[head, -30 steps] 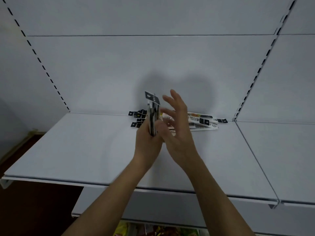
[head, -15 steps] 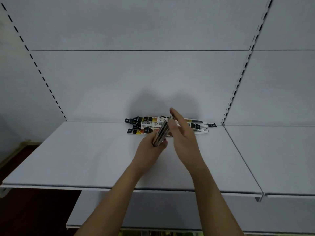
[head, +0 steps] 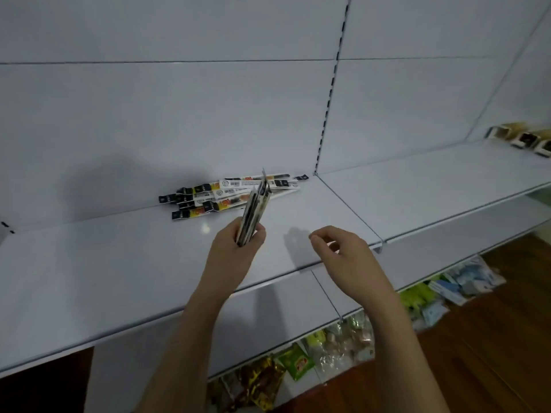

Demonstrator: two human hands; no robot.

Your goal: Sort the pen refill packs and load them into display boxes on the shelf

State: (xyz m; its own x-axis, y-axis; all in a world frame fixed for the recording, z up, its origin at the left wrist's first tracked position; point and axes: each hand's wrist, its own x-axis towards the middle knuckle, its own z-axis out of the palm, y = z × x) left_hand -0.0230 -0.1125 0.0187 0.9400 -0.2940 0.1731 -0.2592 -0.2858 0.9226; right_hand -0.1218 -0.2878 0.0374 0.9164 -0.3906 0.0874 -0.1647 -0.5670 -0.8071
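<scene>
My left hand (head: 235,248) grips a stack of pen refill packs (head: 255,213), held edge-on and tilted up toward the back of the white shelf (head: 104,272). Behind it, a loose pile of refill packs (head: 220,195) with black hang tabs and yellow labels lies against the back panel. My right hand (head: 343,251) hovers to the right of the stack, apart from it, fingers loosely curled and holding nothing. Several small display boxes (head: 524,138) stand on the shelf section at the far right.
A slotted upright (head: 328,108) divides the shelf bays. Below, a lower shelf holds snack bags (head: 295,362) and blue and green packets (head: 447,290). Wooden floor (head: 492,353) shows at the bottom right.
My right hand has come off the held stack and moved right and down. The view has swung to the right, bringing the display boxes into sight. My left hand keeps its grip.
</scene>
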